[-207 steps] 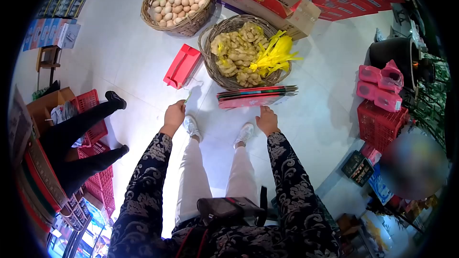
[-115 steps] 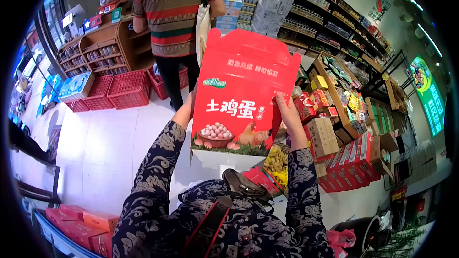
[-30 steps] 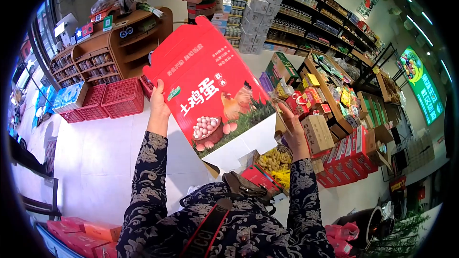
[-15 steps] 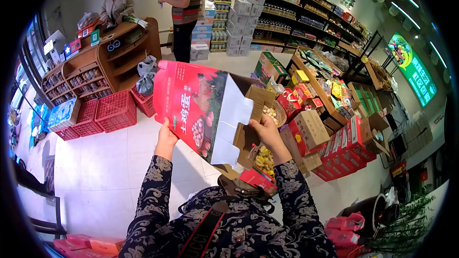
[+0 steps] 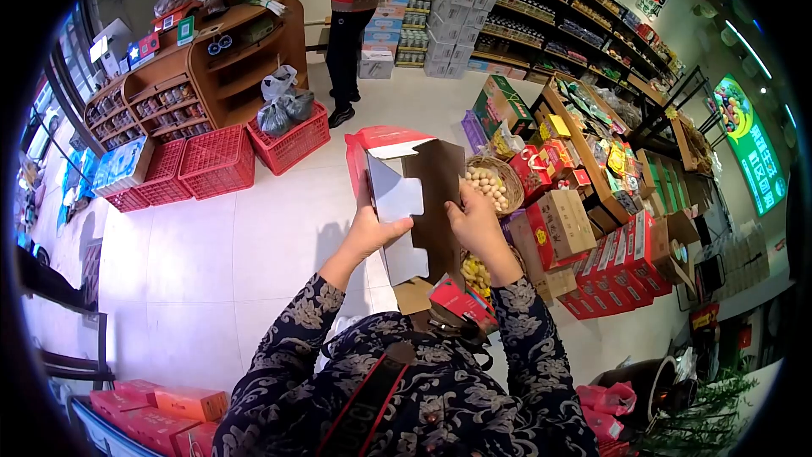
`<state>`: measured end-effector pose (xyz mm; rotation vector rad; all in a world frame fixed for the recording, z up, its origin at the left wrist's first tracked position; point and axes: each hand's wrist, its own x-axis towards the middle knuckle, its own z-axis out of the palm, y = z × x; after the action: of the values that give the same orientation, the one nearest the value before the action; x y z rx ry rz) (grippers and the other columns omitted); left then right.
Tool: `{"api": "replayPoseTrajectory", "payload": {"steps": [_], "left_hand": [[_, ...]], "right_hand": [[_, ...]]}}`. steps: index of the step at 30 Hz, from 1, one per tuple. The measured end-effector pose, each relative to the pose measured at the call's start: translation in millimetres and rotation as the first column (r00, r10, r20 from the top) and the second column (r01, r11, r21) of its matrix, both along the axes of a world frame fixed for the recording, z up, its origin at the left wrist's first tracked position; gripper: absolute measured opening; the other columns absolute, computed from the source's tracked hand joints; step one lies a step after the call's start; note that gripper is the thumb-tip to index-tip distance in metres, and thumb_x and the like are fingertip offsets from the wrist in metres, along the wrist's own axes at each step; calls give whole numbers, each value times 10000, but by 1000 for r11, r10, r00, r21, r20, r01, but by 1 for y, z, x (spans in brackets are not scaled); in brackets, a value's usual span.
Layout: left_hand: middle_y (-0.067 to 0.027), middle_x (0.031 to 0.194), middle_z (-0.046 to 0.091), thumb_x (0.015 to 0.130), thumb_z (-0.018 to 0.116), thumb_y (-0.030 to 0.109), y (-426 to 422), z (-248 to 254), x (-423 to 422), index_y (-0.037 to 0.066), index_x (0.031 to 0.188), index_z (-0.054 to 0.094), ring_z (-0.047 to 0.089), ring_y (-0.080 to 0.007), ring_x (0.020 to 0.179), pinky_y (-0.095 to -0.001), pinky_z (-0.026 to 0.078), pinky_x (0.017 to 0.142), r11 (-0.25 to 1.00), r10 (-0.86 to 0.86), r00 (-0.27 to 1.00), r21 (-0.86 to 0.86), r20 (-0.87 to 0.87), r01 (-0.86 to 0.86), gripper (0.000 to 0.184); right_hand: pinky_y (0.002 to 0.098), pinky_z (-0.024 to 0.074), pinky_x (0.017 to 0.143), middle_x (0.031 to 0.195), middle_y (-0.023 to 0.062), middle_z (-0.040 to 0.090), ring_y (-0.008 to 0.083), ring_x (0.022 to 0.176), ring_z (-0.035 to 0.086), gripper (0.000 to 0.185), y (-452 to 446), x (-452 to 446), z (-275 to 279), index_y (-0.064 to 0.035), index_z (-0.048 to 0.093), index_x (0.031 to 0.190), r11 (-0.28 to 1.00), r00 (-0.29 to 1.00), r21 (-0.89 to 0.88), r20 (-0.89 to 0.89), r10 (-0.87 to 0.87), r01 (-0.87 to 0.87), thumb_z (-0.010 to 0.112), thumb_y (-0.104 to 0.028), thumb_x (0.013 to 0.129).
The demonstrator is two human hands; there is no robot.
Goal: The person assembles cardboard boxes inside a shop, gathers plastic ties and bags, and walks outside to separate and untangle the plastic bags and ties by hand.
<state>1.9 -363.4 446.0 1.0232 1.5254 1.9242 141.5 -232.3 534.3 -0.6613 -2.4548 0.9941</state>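
A partly folded cardboard egg box (image 5: 440, 195), red outside, brown inside, with white cut-out flaps, is held up in front of my body. My left hand (image 5: 372, 233) grips its left side, thumb over a white flap and fingers behind the panel. On the brown panel's right edge, my right hand (image 5: 476, 224) is closed, its fingertips partly hidden. Just beyond that hand sits a wicker basket of eggs (image 5: 486, 179). Below the right wrist, yellowish produce (image 5: 475, 275) shows beside a small red box (image 5: 461, 303).
Stacked red cartons (image 5: 622, 262) and a crowded goods display (image 5: 584, 144) stand to the right. Red plastic crates (image 5: 216, 162) line the wooden counter (image 5: 245, 68) at left. Two people are beyond, one behind the counter and one person standing (image 5: 351, 25) beside it.
The box has turned so its printed red face points away and its brown inside shows. My left hand has moved right and up onto a white flap. The view has shifted down.
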Motion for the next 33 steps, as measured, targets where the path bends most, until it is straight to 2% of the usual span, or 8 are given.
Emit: {"api": "replayPoseTrajectory", "payload": {"steps": [2,3,11,20,22,25,29,33], "left_hand": [[-165,1261,424,659,737,192,6,-3,0,10,1388,81,458,-235,1142,-325,402,920,992,116,992,-44,-57,-118,998],[-164,1229,461,659,736,195,7,-4,-3,13,1382,114,490,-232,1111,-322,417,902,983,154,986,-88,-70,-160,971],[-163,1049,613,741,652,132,24,-19,-10,60,1370,231,609,-259,960,-339,475,823,917,371,922,-116,-109,-382,760],[-170,1331,392,663,724,81,28,31,-49,90,1394,223,507,-299,1114,-343,429,919,915,387,903,196,-186,-352,886],[-112,1185,502,645,732,57,25,43,-67,80,1253,381,537,-200,1002,-283,443,847,960,279,918,75,-283,-269,703],[-41,927,582,660,702,29,29,57,-70,66,947,487,525,-90,805,-233,442,728,986,153,985,76,-73,-148,360],[-35,698,596,690,649,-14,39,38,-72,37,826,555,565,-111,667,-234,460,678,970,216,883,-13,-416,-243,173],[-49,813,648,716,575,-48,43,38,-51,28,1008,607,604,-107,756,-233,467,675,947,315,843,94,-436,-306,304]], "right_hand": [[318,461,649,844,170,627,244,738,618,262,-4,-3,-5,12,517,1055,995,998,92,-42,43,-39,546,-1,794],[462,451,625,717,251,586,429,699,565,324,-6,-4,-2,-27,483,1094,997,999,74,8,36,-37,544,-60,777],[477,460,661,717,249,595,422,697,584,434,-11,-15,-15,-34,463,1194,988,997,154,77,18,-30,518,-43,764],[454,454,652,737,257,583,411,713,573,406,-2,-9,1,-33,485,1160,989,990,103,110,91,-103,514,-49,755],[404,449,605,720,248,568,381,671,571,383,5,-10,-3,-35,495,1140,987,990,94,69,124,-130,531,-52,759],[388,449,597,717,243,568,363,660,575,379,11,-11,-4,-27,506,1132,988,991,73,21,134,-135,533,-50,755],[418,456,621,715,242,578,380,674,578,382,11,-18,-3,-30,509,1129,994,996,90,74,50,-56,512,-46,747],[480,464,673,740,254,595,425,718,581,405,3,-23,-1,-29,493,1163,991,995,134,103,0,-13,499,-90,762]]}}
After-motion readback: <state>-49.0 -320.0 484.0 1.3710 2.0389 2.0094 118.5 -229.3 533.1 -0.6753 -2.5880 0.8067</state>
